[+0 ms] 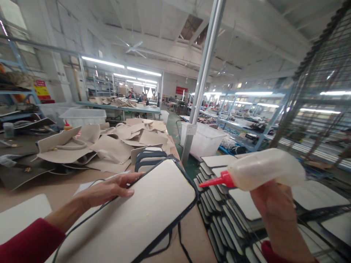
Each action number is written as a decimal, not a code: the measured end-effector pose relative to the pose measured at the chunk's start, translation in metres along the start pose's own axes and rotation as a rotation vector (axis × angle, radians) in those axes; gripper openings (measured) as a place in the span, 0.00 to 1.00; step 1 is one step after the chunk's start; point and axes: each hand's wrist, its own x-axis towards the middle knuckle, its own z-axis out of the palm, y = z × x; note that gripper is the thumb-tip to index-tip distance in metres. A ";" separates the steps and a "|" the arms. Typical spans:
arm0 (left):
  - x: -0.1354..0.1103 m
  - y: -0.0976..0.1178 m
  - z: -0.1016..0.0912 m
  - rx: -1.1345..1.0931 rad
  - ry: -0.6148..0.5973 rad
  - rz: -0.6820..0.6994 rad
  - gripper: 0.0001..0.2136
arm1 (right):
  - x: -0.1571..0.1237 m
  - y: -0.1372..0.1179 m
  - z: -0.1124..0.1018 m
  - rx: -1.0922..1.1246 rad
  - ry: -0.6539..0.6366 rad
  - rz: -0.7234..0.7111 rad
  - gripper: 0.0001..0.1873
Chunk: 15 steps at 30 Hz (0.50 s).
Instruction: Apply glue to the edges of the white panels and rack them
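My left hand [109, 190] grips the far left edge of a white panel with a dark rim [145, 215], tilted up off the table in front of me. My right hand [276, 215] is wrapped round a translucent squeeze bottle [263, 170] held sideways. Its red nozzle [216, 180] points left toward the panel's right corner, a short gap away. Both wrists wear red sleeves.
Overlapping rows of similar white panels [233, 219] lie on a rack to the right. Beige cut pieces [109, 146] pile up on the brown table [55, 190] behind. A metal post [203, 80] and a white bin [203, 140] stand ahead. People work at distant benches.
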 end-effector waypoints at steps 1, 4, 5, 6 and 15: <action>-0.001 0.002 0.000 0.007 -0.004 -0.018 0.28 | 0.003 0.000 0.000 -0.009 -0.026 0.023 0.24; -0.004 0.007 0.001 0.023 -0.029 -0.058 0.28 | 0.007 0.002 0.000 -0.030 -0.079 0.066 0.23; -0.005 0.008 0.002 0.024 -0.042 -0.069 0.29 | 0.007 0.003 0.000 -0.033 -0.098 0.078 0.23; -0.006 0.010 0.003 0.024 -0.053 -0.077 0.29 | 0.006 0.004 -0.001 -0.035 -0.120 0.092 0.22; -0.008 0.011 0.005 0.004 -0.104 -0.083 0.29 | 0.008 0.012 -0.011 -0.024 -0.220 0.085 0.19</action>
